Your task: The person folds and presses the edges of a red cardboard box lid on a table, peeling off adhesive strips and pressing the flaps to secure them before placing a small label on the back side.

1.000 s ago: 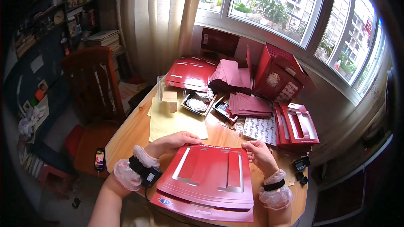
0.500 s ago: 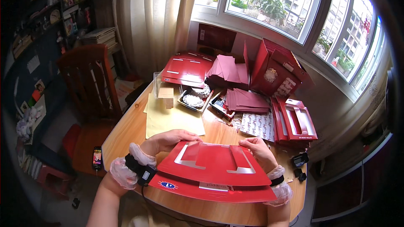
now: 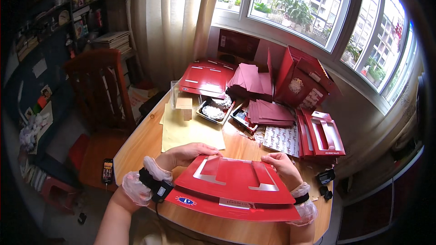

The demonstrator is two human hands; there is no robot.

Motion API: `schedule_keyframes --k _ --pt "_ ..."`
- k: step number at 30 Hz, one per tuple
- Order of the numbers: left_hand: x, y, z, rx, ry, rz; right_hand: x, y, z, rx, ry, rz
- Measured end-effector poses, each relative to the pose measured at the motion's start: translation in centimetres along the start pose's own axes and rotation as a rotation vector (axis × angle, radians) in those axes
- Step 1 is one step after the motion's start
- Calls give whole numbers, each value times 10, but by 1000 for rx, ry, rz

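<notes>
I see bright windows (image 3: 295,11) and a pale curtain (image 3: 168,31) past the far edge of my tabletop (image 3: 141,154), a wooden chair (image 3: 102,147) by its left.

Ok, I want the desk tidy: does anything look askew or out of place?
Yes: beyond the held red folder, the nearer dark-pink paper pile is unevenly fanned, and sheets atop the farther pile jut at different angles, so both look untidy.

Up comes the near edge of the red cardboard folder (image 3: 238,192), its layers gaping wider than a second ago, a pale label (image 3: 234,203) now showing between them, the near right corner now overlapping a plastic cuff (image 3: 309,211).
</notes>
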State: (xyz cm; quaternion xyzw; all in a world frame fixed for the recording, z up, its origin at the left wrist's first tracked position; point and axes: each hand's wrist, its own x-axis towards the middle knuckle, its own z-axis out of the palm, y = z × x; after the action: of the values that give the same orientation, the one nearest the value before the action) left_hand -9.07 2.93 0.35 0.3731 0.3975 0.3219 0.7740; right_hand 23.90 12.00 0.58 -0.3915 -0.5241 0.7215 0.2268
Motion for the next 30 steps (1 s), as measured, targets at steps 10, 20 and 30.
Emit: schedule_keyframes --k 10,20,30 --pt "28 -26 -36 5 29 101 6 4 -11 -256 -91 -394" --pt "31 -36 -43 -838 -285 238 12 6 4 -178 -132 -526" --pt "17 -13 15 159 146 549 8 21 39 334 -13 -298"
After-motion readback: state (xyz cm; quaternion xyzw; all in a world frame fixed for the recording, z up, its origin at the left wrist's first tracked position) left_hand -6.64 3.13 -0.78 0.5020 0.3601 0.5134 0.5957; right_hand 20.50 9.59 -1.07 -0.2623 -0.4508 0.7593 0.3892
